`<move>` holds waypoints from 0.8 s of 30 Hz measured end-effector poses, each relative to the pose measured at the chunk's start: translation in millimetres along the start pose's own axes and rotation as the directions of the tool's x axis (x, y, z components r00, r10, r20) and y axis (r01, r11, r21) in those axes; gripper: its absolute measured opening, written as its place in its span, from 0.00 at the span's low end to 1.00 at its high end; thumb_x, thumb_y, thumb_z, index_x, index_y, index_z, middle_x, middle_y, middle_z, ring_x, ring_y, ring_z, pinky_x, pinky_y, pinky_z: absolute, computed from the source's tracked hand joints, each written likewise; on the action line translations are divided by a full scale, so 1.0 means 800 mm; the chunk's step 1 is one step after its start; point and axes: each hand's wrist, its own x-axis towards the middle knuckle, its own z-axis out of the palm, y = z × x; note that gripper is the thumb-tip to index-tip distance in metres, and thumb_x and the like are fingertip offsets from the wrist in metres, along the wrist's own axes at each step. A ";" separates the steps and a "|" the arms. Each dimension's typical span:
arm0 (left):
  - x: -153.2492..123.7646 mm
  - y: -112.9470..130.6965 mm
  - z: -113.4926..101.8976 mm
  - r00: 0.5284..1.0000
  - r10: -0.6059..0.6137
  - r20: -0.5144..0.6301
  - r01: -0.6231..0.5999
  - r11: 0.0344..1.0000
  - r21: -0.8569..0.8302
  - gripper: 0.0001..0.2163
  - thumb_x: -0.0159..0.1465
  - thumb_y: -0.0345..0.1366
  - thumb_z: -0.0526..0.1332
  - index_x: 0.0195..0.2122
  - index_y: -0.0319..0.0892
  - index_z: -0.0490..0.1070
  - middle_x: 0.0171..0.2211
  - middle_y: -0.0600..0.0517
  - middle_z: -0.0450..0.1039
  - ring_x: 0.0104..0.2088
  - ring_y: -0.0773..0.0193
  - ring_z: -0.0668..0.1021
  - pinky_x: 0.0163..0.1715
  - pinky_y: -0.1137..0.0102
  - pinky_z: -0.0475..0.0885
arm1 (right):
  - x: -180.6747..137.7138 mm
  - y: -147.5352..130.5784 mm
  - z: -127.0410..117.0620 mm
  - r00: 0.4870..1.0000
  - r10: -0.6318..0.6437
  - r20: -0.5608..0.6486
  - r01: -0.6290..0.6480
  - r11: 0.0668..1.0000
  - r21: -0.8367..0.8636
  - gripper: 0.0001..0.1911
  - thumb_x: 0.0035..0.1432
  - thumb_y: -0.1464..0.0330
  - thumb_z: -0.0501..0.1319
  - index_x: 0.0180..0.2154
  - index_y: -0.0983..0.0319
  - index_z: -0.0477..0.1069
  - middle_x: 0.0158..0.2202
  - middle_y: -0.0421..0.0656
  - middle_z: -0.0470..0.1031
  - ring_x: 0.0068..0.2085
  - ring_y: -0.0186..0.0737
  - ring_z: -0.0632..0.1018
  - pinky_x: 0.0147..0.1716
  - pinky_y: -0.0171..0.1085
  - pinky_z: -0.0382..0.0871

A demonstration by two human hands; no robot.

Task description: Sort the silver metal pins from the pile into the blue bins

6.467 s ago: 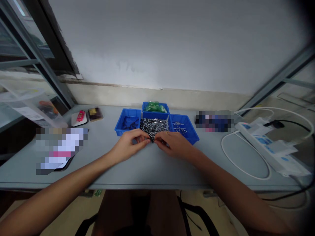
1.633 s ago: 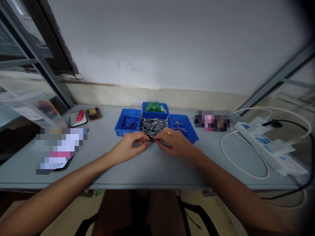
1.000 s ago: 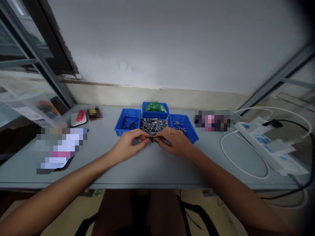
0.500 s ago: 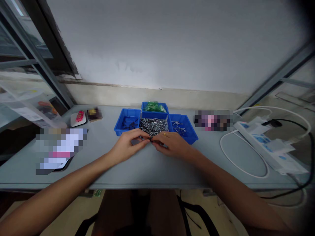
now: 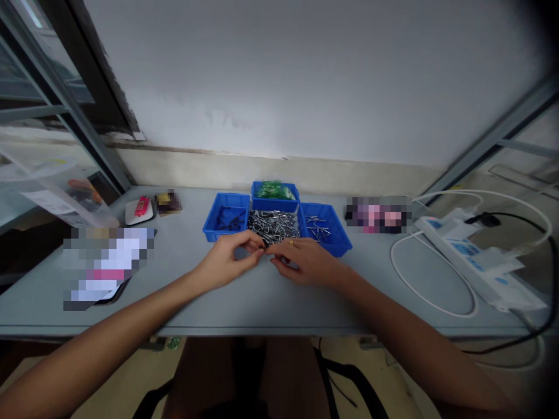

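Note:
My left hand (image 5: 231,256) pinches a small dark piece, its kind too small to make out, at the near edge of a pile of thin metal pins (image 5: 274,226). Fingertips of my right hand (image 5: 305,259) meet it there, with thumb and forefinger curled; whatever they grip is hidden. Around the pile stand three blue bins. The left bin (image 5: 209,233) holds small dark pieces, and the right bin (image 5: 338,241) has some loose thin pins. Behind the pile, the back bin (image 5: 275,203) contains green, glossy pieces (image 5: 273,189).
On the left of the grey table (image 5: 196,311) lie a phone with a blurred screen (image 5: 117,262) and a white object with a pink item (image 5: 142,206). A white power strip (image 5: 480,265) with looping cables occupies the right side. A clear plastic container (image 5: 65,192) stands far left.
My right hand's fingers have shifted slightly left and its thumb has dropped a little away from the forefinger. The left hand stays nearly in place; the bins have not moved.

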 end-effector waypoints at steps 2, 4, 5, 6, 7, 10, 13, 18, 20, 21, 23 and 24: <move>0.001 0.001 0.000 1.000 0.009 0.011 -0.009 0.999 0.038 0.06 0.60 0.34 0.57 0.36 0.39 0.69 0.30 0.53 0.70 0.32 0.68 0.72 0.35 0.70 0.69 | 0.000 -0.001 0.000 1.000 0.002 0.008 -0.002 1.000 0.014 0.12 0.59 0.71 0.52 0.45 0.60 0.65 0.31 0.40 0.74 0.31 0.33 0.74 0.29 0.32 0.64; 0.001 0.000 0.001 0.999 0.028 0.025 -0.030 0.998 0.064 0.05 0.59 0.33 0.57 0.35 0.39 0.70 0.30 0.53 0.70 0.32 0.68 0.71 0.35 0.71 0.68 | -0.001 -0.001 0.000 1.000 0.001 0.018 -0.002 1.000 0.019 0.13 0.59 0.71 0.52 0.47 0.60 0.64 0.31 0.40 0.74 0.31 0.33 0.74 0.29 0.32 0.64; 0.000 -0.001 0.001 0.999 0.035 0.034 -0.038 0.996 0.076 0.05 0.59 0.33 0.58 0.35 0.39 0.70 0.30 0.53 0.70 0.32 0.68 0.71 0.34 0.71 0.68 | -0.002 -0.001 0.001 1.000 -0.004 0.020 0.004 1.000 0.018 0.14 0.59 0.71 0.51 0.47 0.60 0.63 0.31 0.40 0.74 0.30 0.33 0.73 0.29 0.32 0.64; 0.000 -0.002 0.002 0.998 0.038 0.048 -0.042 0.995 0.087 0.04 0.59 0.32 0.58 0.34 0.39 0.70 0.30 0.53 0.70 0.32 0.68 0.71 0.34 0.71 0.67 | -0.002 -0.001 0.002 1.000 -0.014 0.021 0.013 1.000 0.017 0.14 0.59 0.70 0.51 0.47 0.61 0.63 0.31 0.40 0.74 0.30 0.33 0.73 0.29 0.32 0.64; 0.000 -0.002 0.002 0.997 0.036 0.061 -0.042 0.994 0.097 0.04 0.58 0.32 0.58 0.34 0.39 0.70 0.30 0.53 0.70 0.32 0.68 0.71 0.34 0.71 0.67 | -0.002 -0.001 0.003 0.999 -0.026 0.021 0.026 1.000 0.014 0.13 0.59 0.70 0.51 0.47 0.61 0.63 0.31 0.41 0.74 0.30 0.33 0.73 0.29 0.32 0.63; -0.001 -0.004 0.003 0.996 0.030 0.084 -0.040 0.993 0.113 0.04 0.57 0.31 0.58 0.33 0.39 0.70 0.30 0.54 0.69 0.32 0.68 0.71 0.34 0.72 0.67 | -0.002 -0.003 0.004 0.998 -0.054 0.031 0.054 0.999 -0.002 0.12 0.60 0.70 0.51 0.45 0.61 0.64 0.32 0.42 0.74 0.31 0.32 0.73 0.28 0.32 0.63; -0.001 -0.004 0.003 0.996 0.031 0.088 -0.041 0.993 0.111 0.04 0.57 0.31 0.58 0.33 0.39 0.70 0.29 0.54 0.69 0.31 0.68 0.70 0.34 0.72 0.67 | -0.001 -0.003 0.003 0.998 -0.057 0.041 0.058 0.998 -0.012 0.11 0.60 0.70 0.50 0.45 0.61 0.65 0.33 0.42 0.75 0.31 0.32 0.74 0.29 0.32 0.63; -0.001 -0.002 0.003 0.996 0.034 0.079 -0.042 0.995 0.095 0.03 0.58 0.31 0.58 0.33 0.39 0.70 0.30 0.54 0.70 0.32 0.68 0.71 0.35 0.72 0.68 | -0.002 -0.001 0.001 0.998 -0.041 0.042 0.041 0.999 0.009 0.11 0.60 0.70 0.50 0.45 0.61 0.65 0.33 0.41 0.75 0.32 0.33 0.74 0.30 0.32 0.64; -0.001 -0.002 0.003 0.997 0.037 0.075 -0.042 0.996 0.078 0.04 0.58 0.32 0.58 0.34 0.39 0.70 0.31 0.53 0.71 0.33 0.68 0.72 0.35 0.71 0.68 | -0.002 -0.001 0.000 0.999 -0.029 0.042 0.028 0.999 0.015 0.11 0.60 0.70 0.51 0.44 0.61 0.65 0.33 0.41 0.75 0.33 0.34 0.74 0.30 0.33 0.64; -0.001 -0.003 0.003 0.997 0.035 0.073 -0.040 0.997 0.069 0.04 0.59 0.33 0.58 0.34 0.39 0.70 0.31 0.53 0.71 0.33 0.68 0.72 0.35 0.71 0.69 | -0.002 0.000 0.000 0.999 -0.019 0.042 0.019 1.000 0.016 0.11 0.59 0.70 0.51 0.44 0.61 0.65 0.33 0.41 0.75 0.33 0.34 0.74 0.30 0.33 0.63; -0.001 -0.003 0.003 0.997 0.030 0.065 -0.034 0.997 0.062 0.05 0.59 0.34 0.59 0.35 0.39 0.70 0.32 0.53 0.71 0.33 0.68 0.73 0.35 0.71 0.69 | -0.003 0.000 -0.002 0.999 -0.001 0.038 0.000 1.000 0.017 0.11 0.59 0.70 0.51 0.44 0.61 0.66 0.33 0.41 0.75 0.32 0.33 0.74 0.31 0.33 0.63; -0.001 -0.003 0.003 0.998 0.028 0.060 -0.032 0.997 0.064 0.06 0.59 0.34 0.59 0.36 0.39 0.70 0.31 0.53 0.71 0.32 0.68 0.73 0.35 0.71 0.69 | -0.003 0.000 -0.002 0.999 0.005 0.034 -0.006 1.000 0.018 0.11 0.59 0.70 0.51 0.44 0.61 0.66 0.33 0.41 0.75 0.32 0.33 0.74 0.31 0.33 0.63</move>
